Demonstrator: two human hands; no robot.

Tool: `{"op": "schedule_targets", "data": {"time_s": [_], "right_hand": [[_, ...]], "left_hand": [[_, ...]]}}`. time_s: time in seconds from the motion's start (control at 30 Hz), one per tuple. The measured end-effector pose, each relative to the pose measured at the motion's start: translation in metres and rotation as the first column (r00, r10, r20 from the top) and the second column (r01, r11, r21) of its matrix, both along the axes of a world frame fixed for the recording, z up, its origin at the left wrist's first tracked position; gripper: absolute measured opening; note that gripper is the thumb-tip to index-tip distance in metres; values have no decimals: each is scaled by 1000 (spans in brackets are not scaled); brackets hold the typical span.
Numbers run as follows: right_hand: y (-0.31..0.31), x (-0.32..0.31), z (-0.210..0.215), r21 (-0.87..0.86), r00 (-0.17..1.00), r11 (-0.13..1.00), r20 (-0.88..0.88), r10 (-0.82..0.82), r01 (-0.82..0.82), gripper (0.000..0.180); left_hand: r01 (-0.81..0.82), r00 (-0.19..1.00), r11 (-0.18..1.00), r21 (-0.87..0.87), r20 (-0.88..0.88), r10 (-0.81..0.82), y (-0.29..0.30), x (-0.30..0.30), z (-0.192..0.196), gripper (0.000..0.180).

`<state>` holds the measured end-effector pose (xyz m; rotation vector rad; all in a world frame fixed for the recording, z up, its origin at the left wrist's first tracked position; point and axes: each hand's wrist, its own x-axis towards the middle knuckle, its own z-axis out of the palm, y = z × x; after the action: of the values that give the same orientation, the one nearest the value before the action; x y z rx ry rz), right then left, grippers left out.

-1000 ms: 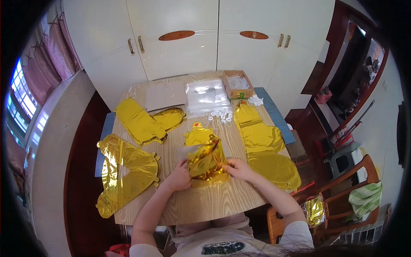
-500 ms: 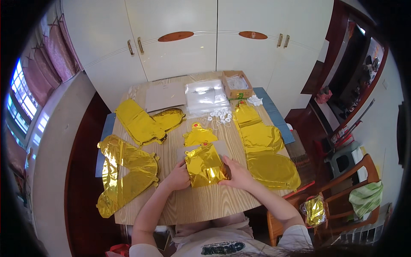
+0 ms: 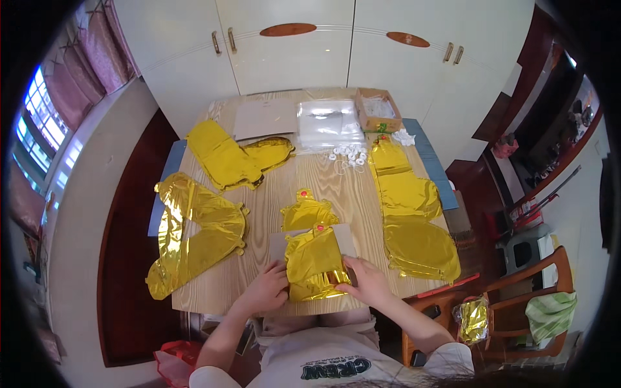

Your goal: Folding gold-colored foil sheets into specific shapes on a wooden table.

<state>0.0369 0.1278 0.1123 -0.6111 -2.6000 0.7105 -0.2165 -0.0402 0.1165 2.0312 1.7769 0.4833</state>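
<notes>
Right hand [image 3: 369, 283] is clamping folded gold foil [image 3: 314, 260]; left hand [image 3: 264, 289] is touching its left edge, grip closure not determinable.

Held foil [image 3: 315, 258] — glossy, creased

A home is suggested by pink curtains [image 3: 107, 48] hung left of the hands [image 3: 264, 289] [image 3: 367, 282]. White cupboards [image 3: 291, 61] are seen beyond them, and a wooden chair [image 3: 565, 268] is set to their right.

The wood-grain counter [image 3: 363, 197] carried gold foil shapes [image 3: 414, 194] — plus clear plastic sheets [image 3: 331, 129], grey board [image 3: 265, 116], white rings [image 3: 354, 154] and a cardboard box [image 3: 380, 121].
</notes>
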Motion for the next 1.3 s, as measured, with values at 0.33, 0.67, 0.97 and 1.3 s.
{"op": "schedule_targets", "data": {"time_s": [0.33, 0.67, 0.97, 1.3], "right_hand": [[-2, 0, -1, 28, 1000, 999, -1, -19, 19, 72], [-1, 2, -10, 36, 997, 999, 72, -35, 33, 73], [-9, 2, 9, -51, 997, 999, 83, 7, -3, 87], [-38, 16, 0, 7, 1000, 1000, 12, 5, -5, 69]], "left_hand": [[-554, 832, 816, 164, 76, 549, -15, 58, -11, 33], [-549, 787, 767, 333, -105, 609, -13, 67, -14, 16], [-557, 703, 725, 406, -235, 672, -15, 75, -13, 16], [-546, 779, 773, 324, -144, 610, -47, 117, 10, 34]]}}
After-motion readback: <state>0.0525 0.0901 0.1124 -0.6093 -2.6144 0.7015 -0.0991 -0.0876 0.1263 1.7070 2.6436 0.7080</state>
